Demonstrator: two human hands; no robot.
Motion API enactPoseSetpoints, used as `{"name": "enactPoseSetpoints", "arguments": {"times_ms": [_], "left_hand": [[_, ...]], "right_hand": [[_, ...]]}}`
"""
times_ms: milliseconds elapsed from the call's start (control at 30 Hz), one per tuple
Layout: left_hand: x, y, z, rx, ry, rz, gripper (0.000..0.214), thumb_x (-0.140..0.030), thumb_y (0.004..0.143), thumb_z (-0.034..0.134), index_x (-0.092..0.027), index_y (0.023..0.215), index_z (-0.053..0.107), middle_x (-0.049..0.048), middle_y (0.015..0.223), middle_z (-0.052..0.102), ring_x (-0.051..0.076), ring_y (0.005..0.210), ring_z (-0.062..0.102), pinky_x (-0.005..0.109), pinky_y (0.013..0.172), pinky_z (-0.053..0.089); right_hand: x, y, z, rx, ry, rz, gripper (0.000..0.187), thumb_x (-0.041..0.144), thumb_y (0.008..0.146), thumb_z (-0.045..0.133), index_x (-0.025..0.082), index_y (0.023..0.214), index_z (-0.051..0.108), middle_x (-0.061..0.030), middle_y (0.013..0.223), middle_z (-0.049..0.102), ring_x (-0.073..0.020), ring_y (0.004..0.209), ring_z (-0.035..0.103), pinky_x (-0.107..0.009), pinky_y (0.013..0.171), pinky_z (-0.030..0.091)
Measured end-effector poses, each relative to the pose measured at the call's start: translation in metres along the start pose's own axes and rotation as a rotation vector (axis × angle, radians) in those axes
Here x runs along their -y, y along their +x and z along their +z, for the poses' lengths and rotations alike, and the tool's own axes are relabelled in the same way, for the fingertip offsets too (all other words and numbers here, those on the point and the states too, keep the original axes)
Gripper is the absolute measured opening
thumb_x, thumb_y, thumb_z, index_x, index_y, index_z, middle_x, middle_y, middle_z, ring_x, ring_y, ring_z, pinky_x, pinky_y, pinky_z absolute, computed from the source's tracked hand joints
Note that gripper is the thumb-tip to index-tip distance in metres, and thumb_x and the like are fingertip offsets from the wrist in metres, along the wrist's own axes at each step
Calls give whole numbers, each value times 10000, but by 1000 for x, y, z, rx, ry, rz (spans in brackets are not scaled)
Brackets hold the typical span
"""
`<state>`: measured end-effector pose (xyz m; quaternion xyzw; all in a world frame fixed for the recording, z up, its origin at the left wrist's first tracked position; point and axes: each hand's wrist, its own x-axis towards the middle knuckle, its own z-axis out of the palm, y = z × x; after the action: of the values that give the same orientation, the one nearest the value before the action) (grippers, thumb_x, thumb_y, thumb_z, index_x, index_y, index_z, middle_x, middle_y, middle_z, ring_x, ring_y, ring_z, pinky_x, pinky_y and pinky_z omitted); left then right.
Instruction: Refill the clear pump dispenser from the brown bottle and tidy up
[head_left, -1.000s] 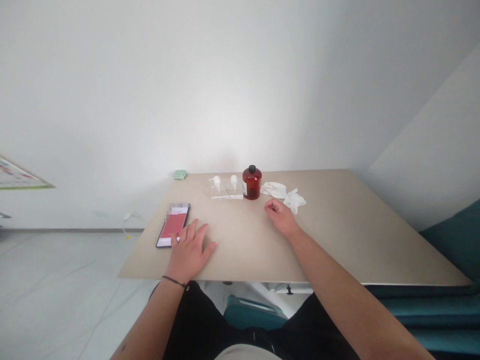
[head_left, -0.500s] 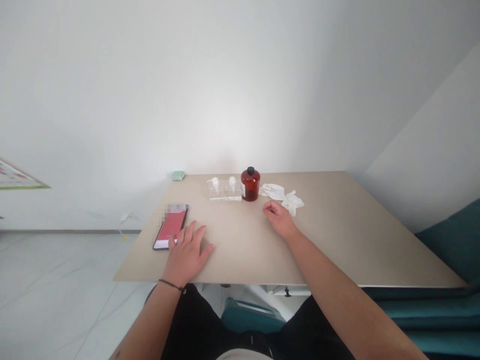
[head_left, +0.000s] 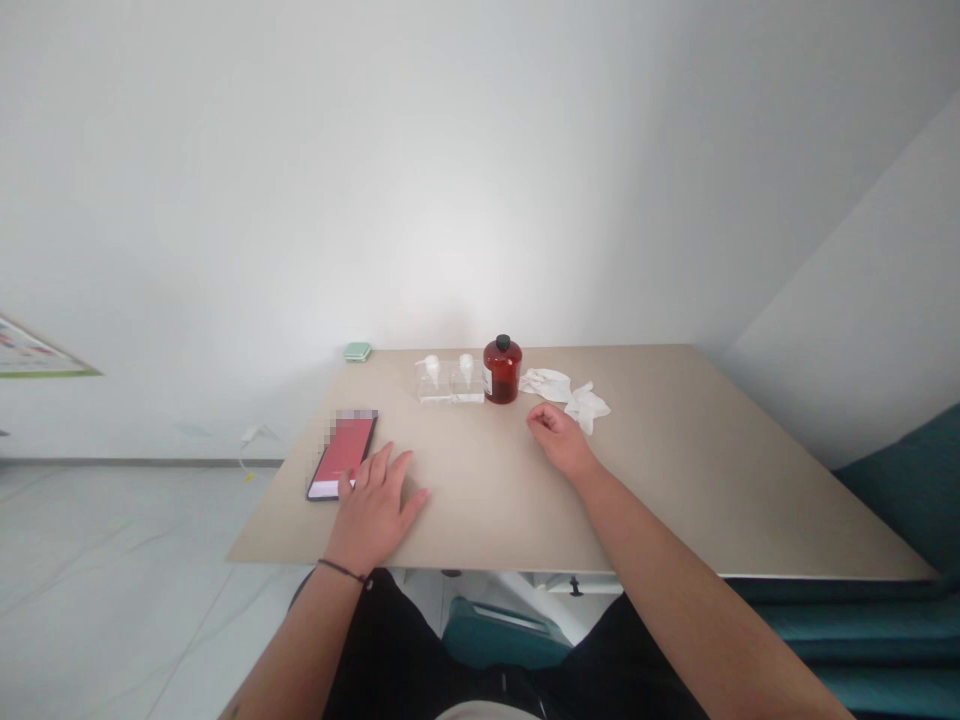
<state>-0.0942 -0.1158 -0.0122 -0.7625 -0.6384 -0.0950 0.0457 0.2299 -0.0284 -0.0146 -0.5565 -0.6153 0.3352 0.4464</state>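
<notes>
My left hand rests palm down with its fingers spread, beside the lower right corner of a phone with a red screen. Its little finger overlaps the phone's edge. My right hand lies on the table in a loose curl, and I see nothing in its fingers. Just behind it are two crumpled white tissues. A dark red-brown bottle with a black cap stands upright farther back. To its left are two clear pump bottles with white pump heads, side by side.
A small green box sits at the table's back left corner against the wall. A white plug with a cable is low on the wall at left. Dark teal upholstery borders the table's right side.
Both hands hold the same poses and places. The view has shifted very slightly; nothing on the table has visibly moved.
</notes>
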Motion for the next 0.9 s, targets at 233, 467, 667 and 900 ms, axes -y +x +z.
{"name": "enactPoseSetpoints", "arguments": {"times_ms": [233, 467, 667, 900], "left_hand": [[0, 0, 0, -2, 6, 3, 587, -538, 984, 467, -209, 1469, 504, 182, 1614, 424, 375, 1420, 457, 655, 1150, 324], [0, 0, 0, 3, 1, 2, 594, -541, 987, 465, -201, 1472, 505, 188, 1613, 421, 381, 1418, 454, 662, 1151, 318], [0, 0, 0, -5, -1, 8, 591, -534, 982, 480, -194, 1462, 524, 191, 1609, 427, 389, 1412, 464, 666, 1145, 331], [-1, -1, -1, -11, 17, 3, 587, -532, 978, 498, -204, 1464, 530, 180, 1601, 443, 391, 1401, 477, 649, 1147, 347]], "right_hand": [[0, -1, 0, 3, 1, 7, 161, 391, 780, 539, 237, 793, 585, 34, 672, 556, -167, 627, 489, -314, 634, 367], [2, -1, -1, 6, -5, 2, 157, 388, 775, 541, 236, 787, 581, 29, 693, 575, -171, 654, 505, -319, 661, 373], [1, -1, -1, 4, -6, 3, 172, 400, 776, 538, 236, 798, 584, 23, 695, 574, -175, 651, 502, -319, 651, 368], [0, 0, -1, 7, -2, 4, 189, 418, 763, 537, 237, 794, 580, 20, 703, 573, -175, 660, 498, -321, 656, 363]]}}
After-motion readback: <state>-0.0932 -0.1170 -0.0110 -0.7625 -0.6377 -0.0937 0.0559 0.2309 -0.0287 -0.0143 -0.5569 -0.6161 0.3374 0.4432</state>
